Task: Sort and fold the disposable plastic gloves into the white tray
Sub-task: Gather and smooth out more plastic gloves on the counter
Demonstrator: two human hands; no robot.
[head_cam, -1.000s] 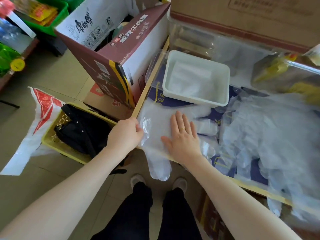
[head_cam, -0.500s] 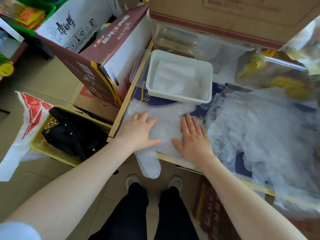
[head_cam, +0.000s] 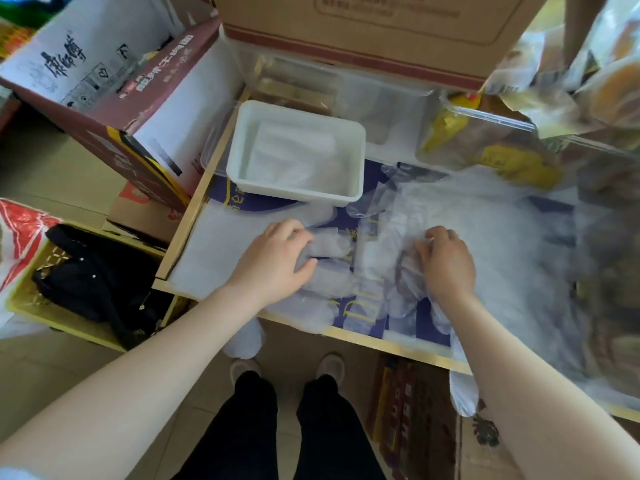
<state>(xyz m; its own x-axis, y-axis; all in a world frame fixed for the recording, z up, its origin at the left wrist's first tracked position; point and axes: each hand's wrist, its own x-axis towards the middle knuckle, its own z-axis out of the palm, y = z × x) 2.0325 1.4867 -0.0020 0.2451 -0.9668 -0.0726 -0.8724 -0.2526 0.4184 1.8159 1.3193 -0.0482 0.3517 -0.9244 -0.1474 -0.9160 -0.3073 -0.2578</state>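
Note:
A clear plastic glove [head_cam: 214,251] lies flat on the table's near left part, its cuff hanging over the front edge. My left hand [head_cam: 273,258] grips the finger end of this glove, fingers and thumb curled round it. My right hand [head_cam: 446,261] has its fingers curled into the near edge of a loose pile of clear gloves [head_cam: 502,244] on the right. The white tray [head_cam: 242,143] stands just beyond my left hand, with folded gloves [head_cam: 294,157] lying inside it.
A maroon carton [head_cam: 138,109] leans at the table's left edge. A large brown cardboard box [head_cam: 381,29] and clear packs of yellow goods [head_cam: 485,140] stand at the back. A yellow basket [head_cam: 20,299] with a black bag sits on the floor, left.
Both hands moved right. My left hand went from lying flat on the glove to gripping its finger end. My right hand left the flat glove and took hold in the pile.

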